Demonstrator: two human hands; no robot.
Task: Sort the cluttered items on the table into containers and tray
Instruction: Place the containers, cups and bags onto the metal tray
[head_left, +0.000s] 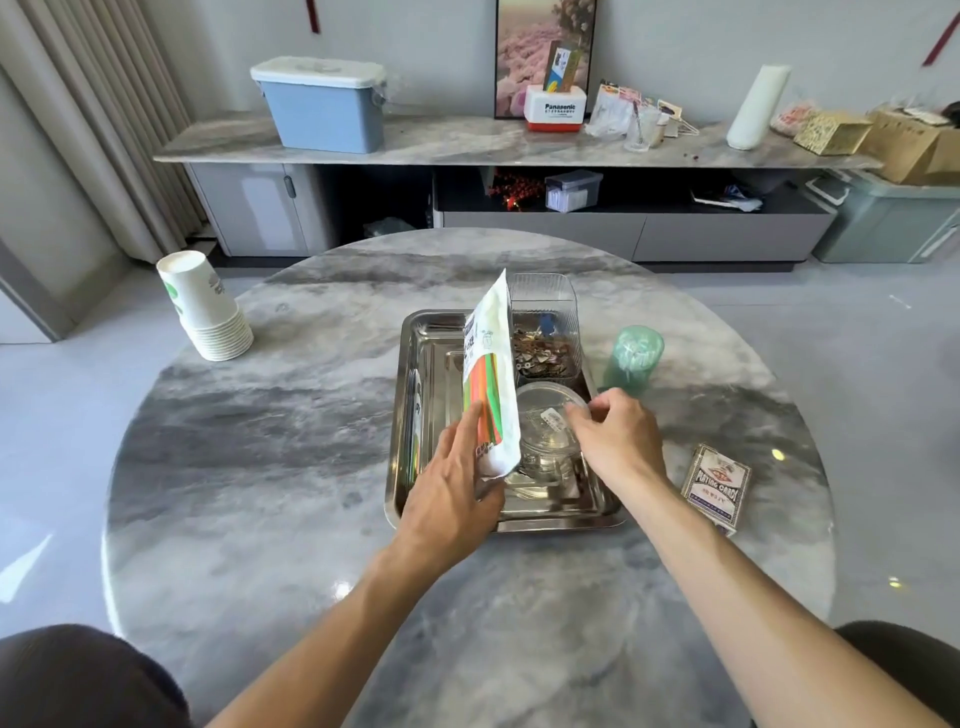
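The tall white pouch with orange and green stripes (491, 374) is being held upright inside the shiny steel tray (415, 415) by the left hand (457, 483), gripped at its lower corner, and it is being judged likely to tip against the round clear glass jar (545, 431) beside it, whose rim is being pinched by the right hand (613, 436). Farther back in the tray, small brownish metal pieces are being kept in 1 ribbed clear plastic box (545, 332), while the playing-card pack (717, 486), the green translucent canister (632, 358) and the stack of white paper cups (205, 306) are being left on the grey marble table (260, 441).
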